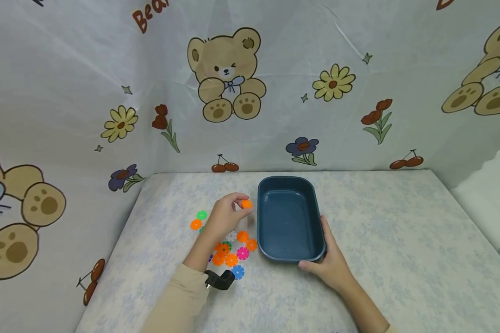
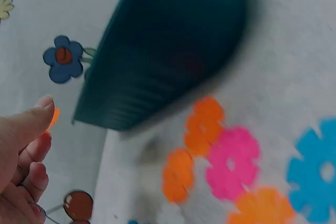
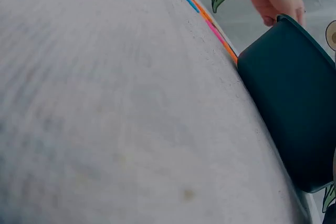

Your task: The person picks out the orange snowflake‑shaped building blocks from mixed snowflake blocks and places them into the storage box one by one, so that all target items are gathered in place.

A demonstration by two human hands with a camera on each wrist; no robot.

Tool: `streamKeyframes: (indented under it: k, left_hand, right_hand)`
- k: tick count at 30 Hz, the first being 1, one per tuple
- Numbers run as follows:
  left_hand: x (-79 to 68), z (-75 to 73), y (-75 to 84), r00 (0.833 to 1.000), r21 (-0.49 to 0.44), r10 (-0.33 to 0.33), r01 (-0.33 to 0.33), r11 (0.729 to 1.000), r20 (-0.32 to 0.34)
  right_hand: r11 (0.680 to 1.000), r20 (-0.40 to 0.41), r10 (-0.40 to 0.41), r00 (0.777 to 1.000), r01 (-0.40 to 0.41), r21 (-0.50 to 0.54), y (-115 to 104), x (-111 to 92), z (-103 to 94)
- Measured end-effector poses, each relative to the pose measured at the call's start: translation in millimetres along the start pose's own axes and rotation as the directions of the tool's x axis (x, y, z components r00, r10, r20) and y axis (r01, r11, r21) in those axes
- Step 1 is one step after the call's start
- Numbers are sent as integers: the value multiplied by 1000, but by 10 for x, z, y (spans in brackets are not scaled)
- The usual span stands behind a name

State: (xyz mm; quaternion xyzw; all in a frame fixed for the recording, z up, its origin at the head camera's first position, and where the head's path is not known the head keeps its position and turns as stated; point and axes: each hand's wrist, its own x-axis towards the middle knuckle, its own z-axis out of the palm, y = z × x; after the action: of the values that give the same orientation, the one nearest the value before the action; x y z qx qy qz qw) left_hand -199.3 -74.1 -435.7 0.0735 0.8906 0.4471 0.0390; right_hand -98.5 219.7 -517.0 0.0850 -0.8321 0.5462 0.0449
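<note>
Bear-print cloth [image 1: 285,51] backs the bench [image 1: 404,240]. Gripped by the right hand [image 1: 332,263], the blue tray [image 1: 288,226] reaches near the far edge; beside it, the left hand [image 1: 223,216] pinches an orange disc [image 1: 246,204], apparently mid-transfer; the next move calls for release over the tray.

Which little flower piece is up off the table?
The orange flower piece pinched by the left hand; the other visible flower pieces lie on the table.
</note>
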Motion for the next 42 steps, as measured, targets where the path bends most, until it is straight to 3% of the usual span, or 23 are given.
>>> streamKeyframes:
  k: [5, 10, 16, 23, 36, 42]
  left_hand:
    - [143, 80, 338, 998, -38, 57, -55, 998, 41]
    - [322, 238, 638, 984, -82, 149, -141, 987, 101]
    - [588, 515, 823, 966, -183, 219, -193, 964, 135]
    - [795, 796, 810, 975, -271, 178, -137, 953, 136]
    - [869, 1042, 610, 986, -196, 88, -60, 979, 142]
    - [893, 1164, 520, 986, -135, 75, -55, 989, 147]
  right_hand:
    - [1000, -23, -10, 1000, 10, -20, 16, -5, -13]
    - [1000, -33, -9, 999, 9, -10, 10, -5, 2]
    - [1000, -23, 10, 1000, -10, -25, 23, -7, 15]
    - [1000, -30, 7, 1000, -8, -28, 46, -7, 10]
    - [1000, -37, -4, 999, 3, -31, 31, -16, 0]
    - [999, -35, -3, 999, 2, -37, 32, -13, 11]
